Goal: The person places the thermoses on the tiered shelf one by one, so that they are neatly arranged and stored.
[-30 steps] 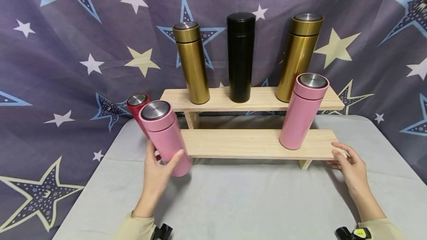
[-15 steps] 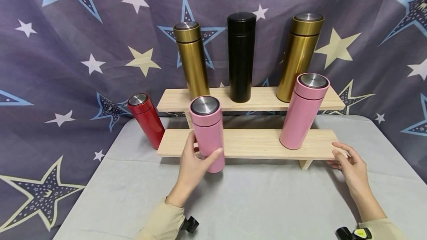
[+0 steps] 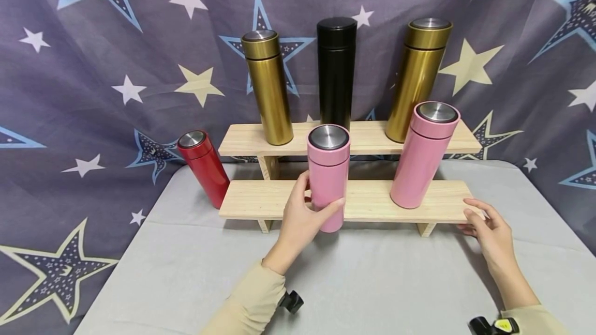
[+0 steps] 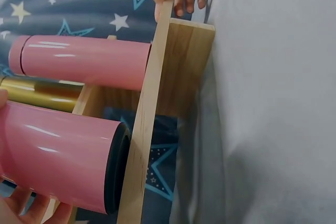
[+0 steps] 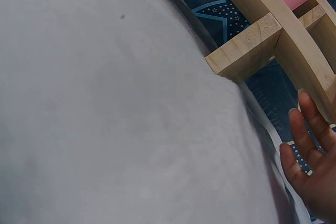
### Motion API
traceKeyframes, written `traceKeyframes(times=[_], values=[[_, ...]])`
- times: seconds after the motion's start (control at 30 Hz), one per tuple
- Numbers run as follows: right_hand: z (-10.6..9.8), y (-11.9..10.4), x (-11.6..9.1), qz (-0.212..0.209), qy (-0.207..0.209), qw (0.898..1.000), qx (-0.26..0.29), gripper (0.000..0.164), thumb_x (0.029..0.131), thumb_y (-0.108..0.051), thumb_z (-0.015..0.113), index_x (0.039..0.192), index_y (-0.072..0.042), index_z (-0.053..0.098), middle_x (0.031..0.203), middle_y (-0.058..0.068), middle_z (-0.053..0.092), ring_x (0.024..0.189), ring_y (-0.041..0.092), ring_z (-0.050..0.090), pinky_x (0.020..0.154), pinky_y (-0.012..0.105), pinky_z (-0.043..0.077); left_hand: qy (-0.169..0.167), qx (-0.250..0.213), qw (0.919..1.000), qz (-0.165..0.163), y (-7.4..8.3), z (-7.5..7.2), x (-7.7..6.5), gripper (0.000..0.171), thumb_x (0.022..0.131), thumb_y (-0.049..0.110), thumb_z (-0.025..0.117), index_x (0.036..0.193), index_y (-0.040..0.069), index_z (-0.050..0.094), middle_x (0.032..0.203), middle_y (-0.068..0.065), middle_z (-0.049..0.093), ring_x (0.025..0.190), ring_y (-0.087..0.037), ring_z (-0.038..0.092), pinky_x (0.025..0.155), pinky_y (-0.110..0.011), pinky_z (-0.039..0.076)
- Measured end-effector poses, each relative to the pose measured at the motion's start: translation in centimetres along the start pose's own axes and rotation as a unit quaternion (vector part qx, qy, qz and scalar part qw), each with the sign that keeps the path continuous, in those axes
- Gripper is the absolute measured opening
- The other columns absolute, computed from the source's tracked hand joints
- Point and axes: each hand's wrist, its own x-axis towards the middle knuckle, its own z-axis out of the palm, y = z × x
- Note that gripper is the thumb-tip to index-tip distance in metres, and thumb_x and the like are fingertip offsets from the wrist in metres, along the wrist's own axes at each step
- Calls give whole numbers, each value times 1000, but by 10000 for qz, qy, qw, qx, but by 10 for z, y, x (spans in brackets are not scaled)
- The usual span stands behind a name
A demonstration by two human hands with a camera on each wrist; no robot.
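My left hand (image 3: 302, 216) grips a pink thermos bottle (image 3: 328, 180) with a steel-topped lid, thumb in front and fingers behind. It is upright at the front edge of the lower board of a two-tier wooden shelf (image 3: 261, 198); in the left wrist view the held pink thermos (image 4: 58, 153) has its dark base close over that board. My right hand (image 3: 491, 234) holds the lower board's right end between thumb and fingers; in the right wrist view several fingers of the right hand (image 5: 310, 161) extend loosely below it. A second pink thermos (image 3: 423, 156) stands on the lower board's right part.
Along the upper board stand a gold thermos (image 3: 267, 89), a black thermos (image 3: 336, 76) and another gold thermos (image 3: 418, 81). A red thermos (image 3: 205, 169) stands left of the shelf on the grey cloth-covered table (image 3: 372, 278). A star-patterned curtain (image 3: 153, 40) hangs behind.
My left hand has carried the pink thermos rightward from beside the red thermos to before the middle of the lower board, slightly higher in view. My right hand stays at the shelf end.
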Motion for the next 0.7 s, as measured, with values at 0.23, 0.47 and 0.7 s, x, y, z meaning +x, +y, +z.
traceKeyframes(times=[0.23, 0.47, 0.7], values=[[0, 1, 0, 12, -13, 10000, 15, 24, 96, -6, 64, 115, -18, 70, 80, -5, 67, 64, 8, 68, 61, 17, 53, 12, 116, 9999, -15, 0, 10, 12, 68, 78, 41, 84, 134, 24, 51, 116, 3, 57, 104, -12, 54, 79, -36, 52], [-1, 1, 1, -24, 23, 10000, -54, 24, 96, -6, 64, 114, -19, 71, 77, -5, 68, 63, 7, 68, 60, 17, 53, 44, 222, 9997, -81, -2, 16, 24, 71, 78, 44, 83, 136, 22, 50, 117, 3, 58, 106, -13, 54, 83, -36, 52], [0, 1, 0, -59, -6, 10000, 41, 24, 96, -5, 64, 114, -18, 71, 77, -4, 68, 63, 8, 68, 60, 17, 53, 52, 190, 9998, 0, -7, 23, 40, 69, 79, 41, 83, 136, 20, 50, 120, 1, 56, 109, -13, 54, 88, -35, 51]])
